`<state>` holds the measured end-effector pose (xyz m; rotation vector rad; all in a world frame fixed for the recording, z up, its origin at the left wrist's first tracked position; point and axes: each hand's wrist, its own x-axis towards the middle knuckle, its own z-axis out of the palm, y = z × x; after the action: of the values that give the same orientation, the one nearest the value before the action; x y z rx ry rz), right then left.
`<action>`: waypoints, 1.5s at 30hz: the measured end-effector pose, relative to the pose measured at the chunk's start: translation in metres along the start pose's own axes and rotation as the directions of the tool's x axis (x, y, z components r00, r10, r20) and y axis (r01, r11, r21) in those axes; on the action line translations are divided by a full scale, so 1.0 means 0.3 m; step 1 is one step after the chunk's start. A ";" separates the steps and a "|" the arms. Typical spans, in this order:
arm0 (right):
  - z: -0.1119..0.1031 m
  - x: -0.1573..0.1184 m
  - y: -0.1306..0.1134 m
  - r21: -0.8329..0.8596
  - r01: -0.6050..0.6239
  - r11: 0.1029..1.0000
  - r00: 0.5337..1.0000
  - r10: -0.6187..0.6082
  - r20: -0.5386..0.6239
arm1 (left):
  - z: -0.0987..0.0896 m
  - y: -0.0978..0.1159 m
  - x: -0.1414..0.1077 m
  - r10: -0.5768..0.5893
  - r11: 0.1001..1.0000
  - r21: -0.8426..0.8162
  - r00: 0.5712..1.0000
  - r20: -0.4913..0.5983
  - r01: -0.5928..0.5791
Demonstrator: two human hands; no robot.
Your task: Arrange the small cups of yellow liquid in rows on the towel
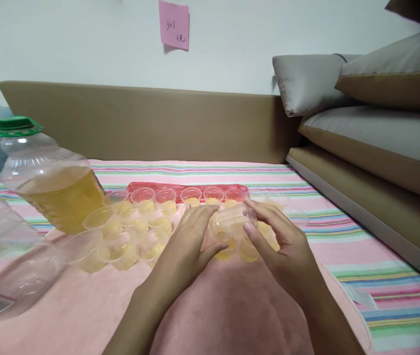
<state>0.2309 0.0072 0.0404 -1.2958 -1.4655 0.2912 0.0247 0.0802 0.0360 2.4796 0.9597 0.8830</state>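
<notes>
A clear plastic cup [230, 222], or a few nested together, lies on its side in the air between my hands. My right hand [282, 239] pinches its right end between thumb and fingers. My left hand [191, 236] is at the cup's left end, thumb and fingers spread apart; whether they touch it I cannot tell. Below and around them, several clear cups with yellow contents stand in rows, such as a front cup [119, 249] left of my left hand. Some cups behind my hands are partly hidden.
At left, a large jug of yellow liquid [60, 197] with a green handle leans beside a clear container [6, 266]. A red plastic package [178, 187] lies behind the cups. Pink cloth [232, 301] covers the striped sheet [391, 276]. Cushions [380, 133] are stacked at right.
</notes>
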 end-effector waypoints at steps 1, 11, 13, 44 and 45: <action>-0.001 0.000 0.000 -0.008 0.007 1.000 1.000 -0.007 -0.003 | 0.001 -0.002 0.001 0.000 1.000 0.002 1.000 -0.002 0.000; 0.003 -0.003 -0.002 -0.021 0.050 0.999 0.998 -0.050 -0.022 | 0.002 -0.009 -0.004 0.006 1.000 0.015 1.000 -0.005 -0.006; 0.001 -0.004 -0.003 -0.024 0.057 0.998 0.998 -0.058 -0.018 | 0.003 -0.009 -0.005 0.007 1.000 0.018 1.000 -0.006 -0.007; 0.002 -0.002 -0.017 -0.074 0.096 0.993 0.995 -0.096 0.006 | 0.001 -0.003 -0.001 0.029 0.998 0.052 0.999 -0.014 -0.029; 0.002 -0.002 -0.017 -0.066 0.088 0.994 0.996 -0.088 0.004 | 0.001 -0.002 -0.001 0.030 0.998 0.051 0.999 -0.015 -0.029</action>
<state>0.2275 0.0051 0.0435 -1.2794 -1.5400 0.1866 0.0243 0.0804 0.0355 2.5390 0.9645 0.8998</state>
